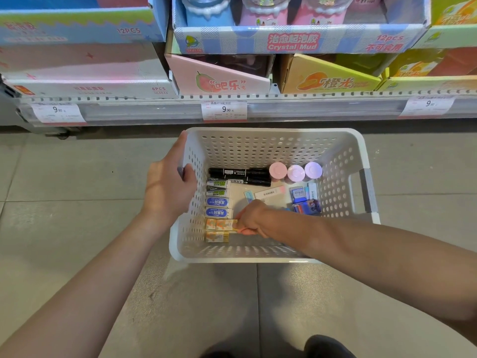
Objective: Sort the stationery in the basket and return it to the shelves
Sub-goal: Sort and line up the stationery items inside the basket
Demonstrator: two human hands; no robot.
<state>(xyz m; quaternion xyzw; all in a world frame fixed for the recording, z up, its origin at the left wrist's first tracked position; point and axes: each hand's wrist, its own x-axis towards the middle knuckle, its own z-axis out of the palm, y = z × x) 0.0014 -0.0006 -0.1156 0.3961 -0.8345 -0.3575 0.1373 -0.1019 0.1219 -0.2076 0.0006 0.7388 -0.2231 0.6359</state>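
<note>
Between the two forearms: a white perforated basket (343, 161) sits on the grey tiled floor (77, 192), just in front of the shelf.
Left hand (167, 187): curled over the basket's left wall, thumb inside, fingers outside, gripping the grey handle there.
Right hand (251, 219): reaches down inside the basket, fingers bent and pinching the upper of two orange eraser packs (219, 224); how tightly it grips cannot be told.
Just left of the right hand: a column of small packs along the basket's left wall, with two blue eraser packs (218, 202) above the orange ones and two green-and-black packs (216, 184) above those.
Beyond the right hand: two black markers (238, 173) lie side by side across the far part of the basket floor.
Right of the markers: three round pastel lids (295, 172), pink, pale pink and lilac, stand in a row touching one another.
Right of the right hand: a white slip with pink edge (269, 193) and a cluster of small blue packets (303, 200).
Far from both hands: the shelf edge (322, 109) carries price tags (224, 110) reading 9.90, with pastel display boxes (291, 42) marked Crystal Mud above.
Below the right forearm: a dark shoe (327, 347) at the bottom edge.
</note>
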